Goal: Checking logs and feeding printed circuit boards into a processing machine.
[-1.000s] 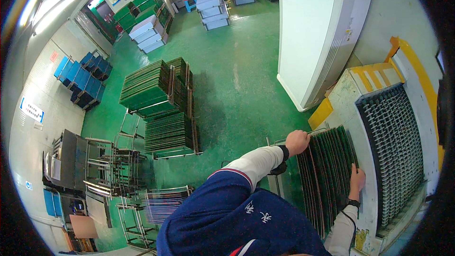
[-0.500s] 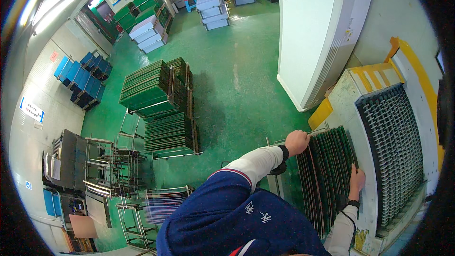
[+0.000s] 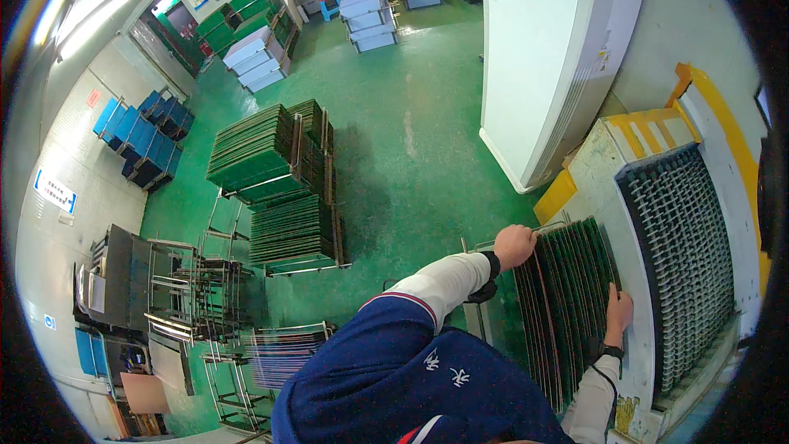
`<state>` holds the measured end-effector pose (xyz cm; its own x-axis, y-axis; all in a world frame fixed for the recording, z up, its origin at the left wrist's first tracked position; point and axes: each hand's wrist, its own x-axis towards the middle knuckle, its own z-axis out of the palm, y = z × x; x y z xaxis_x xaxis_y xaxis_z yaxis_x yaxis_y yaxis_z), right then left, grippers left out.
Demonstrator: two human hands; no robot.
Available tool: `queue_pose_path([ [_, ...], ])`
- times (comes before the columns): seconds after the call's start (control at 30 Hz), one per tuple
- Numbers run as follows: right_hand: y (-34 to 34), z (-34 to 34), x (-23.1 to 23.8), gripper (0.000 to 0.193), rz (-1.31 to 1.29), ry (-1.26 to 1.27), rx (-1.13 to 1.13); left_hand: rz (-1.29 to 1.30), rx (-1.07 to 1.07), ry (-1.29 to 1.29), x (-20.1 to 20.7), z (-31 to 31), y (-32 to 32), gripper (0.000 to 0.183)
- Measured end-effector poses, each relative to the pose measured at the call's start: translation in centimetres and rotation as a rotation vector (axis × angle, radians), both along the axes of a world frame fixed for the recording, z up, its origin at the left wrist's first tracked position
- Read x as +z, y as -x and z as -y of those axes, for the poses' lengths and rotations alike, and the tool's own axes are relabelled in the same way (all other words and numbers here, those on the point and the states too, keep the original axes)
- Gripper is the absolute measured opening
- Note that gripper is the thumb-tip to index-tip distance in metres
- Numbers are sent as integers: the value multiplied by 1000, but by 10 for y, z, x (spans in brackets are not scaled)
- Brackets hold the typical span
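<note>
Thin dark green panels with copper-coloured edges (image 3: 567, 321) stand on edge in a close row, in a metal wire rack (image 3: 485, 244) at my right front. They look like circuit boards. My left hand (image 3: 515, 247) is closed at the far left corner of the row, its fingertips on the panel edges beside the rack's rod. On the right side of the row, my right hand (image 3: 620, 310) grips the outer panel's edge, thumb and fingers bent together. The inner sides of both hands are hidden, so how many panels they hold does not show.
Right of the row is a pale machine (image 3: 641, 230) with a sloped bed of grey rollers (image 3: 690, 263). A tall white cabinet (image 3: 534, 57) stands ahead. Racks of green panels (image 3: 255, 156) and empty metal frames (image 3: 197, 296) stand left. Grey-blue bins (image 3: 362, 0) are stacked far off.
My hands and the panels stay in place. Far off, behind the white cabinet's edge, part of another person has come into view.
</note>
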<state>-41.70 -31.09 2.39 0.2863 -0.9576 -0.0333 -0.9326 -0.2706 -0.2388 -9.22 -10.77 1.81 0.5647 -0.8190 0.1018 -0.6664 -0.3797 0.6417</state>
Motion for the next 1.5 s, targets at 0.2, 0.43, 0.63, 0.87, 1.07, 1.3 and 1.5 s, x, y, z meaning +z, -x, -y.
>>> queue_pose_path([
  [0.2, -1, -2, -2, 67, 21, 93, 27, -30, 34, -18, 7, -2, 2, 41],
  [0.43, -1, -4, -5, 59, 26, 78, 61, -8, 49, -3, 3, -7, 1, 41],
  [0.63, 36, 9, -31, 35, 99, 81, 206, -134, -137, -159, 11, 5, -1, 24],
  [0.87, 2, 0, 79, 32, 4, 43, 247, 84, -69, -102, -16, 1, -7, 39],
  [1.07, 62, -38, 263, 34, 183, 302, 162, 114, -71, -64, -8, -3, -5, 44],
  [1.3, 171, -40, 314, 36, 1519, 98, -301, 103, -73, -114, -6, 2, -6, 46],
  [1.5, 210, 12, 194, 34, 1756, -106, -223, 119, -98, -129, -4, 3, -4, 47],
])
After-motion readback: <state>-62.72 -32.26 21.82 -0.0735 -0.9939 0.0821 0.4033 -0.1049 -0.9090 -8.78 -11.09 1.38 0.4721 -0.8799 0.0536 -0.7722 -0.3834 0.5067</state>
